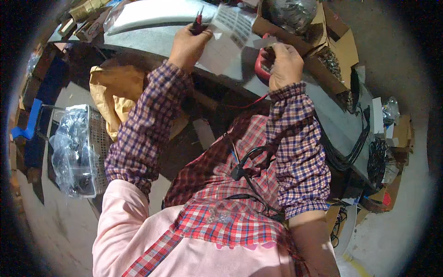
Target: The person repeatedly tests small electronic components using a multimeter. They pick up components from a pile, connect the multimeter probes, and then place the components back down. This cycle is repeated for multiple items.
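My left hand (188,46) is closed around a slim red-and-black pointed thing (198,23), its thin dark tip upward; I cannot make out its exact kind. A pale sheet (233,25) with dark printed rows stands beside that hand's thumb, over the grey tabletop (226,57). My right hand (287,64) is closed on a red, curved-handled tool (262,68), whose working end is hidden by the fingers. A small pale piece (264,43) shows at its fingertips. Below the tool, a thin red cord (258,100) runs down toward my lap.
A cardboard box (332,30) with bagged and loose small parts sits at the table's right. Behind my hands lies a white wrapped piece (157,17). Black cables (353,152) hang at the right. At the left are brown paper (108,94) and a plastic basket (96,152) holding clear bags.
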Tool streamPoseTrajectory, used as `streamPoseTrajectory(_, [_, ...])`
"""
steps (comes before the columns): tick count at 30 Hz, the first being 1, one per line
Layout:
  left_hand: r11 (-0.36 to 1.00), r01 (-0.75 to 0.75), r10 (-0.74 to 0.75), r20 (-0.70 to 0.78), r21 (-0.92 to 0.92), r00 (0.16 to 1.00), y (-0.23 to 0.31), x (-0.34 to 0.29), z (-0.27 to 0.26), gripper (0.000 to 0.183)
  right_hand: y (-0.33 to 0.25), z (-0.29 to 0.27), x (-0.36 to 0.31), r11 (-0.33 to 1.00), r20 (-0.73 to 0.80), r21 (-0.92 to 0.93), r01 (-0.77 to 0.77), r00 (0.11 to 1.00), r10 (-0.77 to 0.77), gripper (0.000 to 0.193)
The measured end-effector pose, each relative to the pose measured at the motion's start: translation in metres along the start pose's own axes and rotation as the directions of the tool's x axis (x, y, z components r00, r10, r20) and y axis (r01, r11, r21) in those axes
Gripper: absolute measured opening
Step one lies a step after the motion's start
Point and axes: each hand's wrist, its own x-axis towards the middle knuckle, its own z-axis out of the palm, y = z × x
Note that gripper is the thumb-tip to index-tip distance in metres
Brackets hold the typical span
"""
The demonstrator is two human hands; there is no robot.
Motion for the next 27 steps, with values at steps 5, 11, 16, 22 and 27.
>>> streamPoseTrajectory(5, [0.71, -0.038, 0.282, -0.234, 0.703, 0.93, -0.076, 0.047, -0.013, 0.051, 0.01, -0.021, -0.017, 0.983, 0.061, 0.069, -0.172, 0.984, 0.168, 0.015])
streamPoseTrajectory(11, [0.973, -0.063, 0.04, 0.104, 0.222, 0.994, 0.015, -0.075, 0.005, 0.047, 0.006, -0.028, -0.07, 0.984, 0.104, -0.021, -0.176, 0.979, 0.177, 0.015])
streamPoseTrajectory(16, [0.915, 0.195, -0.069, 0.339, -0.352, 0.938, 0.05, -0.145, 0.014, 0.033, 0.002, -0.028, -0.113, 0.992, 0.218, -0.073, -0.104, 0.969, 0.117, 0.012])
streamPoseTrajectory(22, [0.917, 0.312, -0.23, 0.31, -0.247, 0.923, 0.033, -0.168, 0.014, 0.02, -0.003, -0.046, -0.145, 0.984, 0.242, -0.002, -0.179, 0.955, 0.174, 0.019])
streamPoseTrajectory(27, [0.963, 0.243, -0.182, 0.386, -0.117, 0.904, 0.019, -0.182, 0.009, 0.021, -0.004, -0.065, -0.149, 0.961, 0.416, -0.232, -0.153, 0.877, 0.24, 0.024])
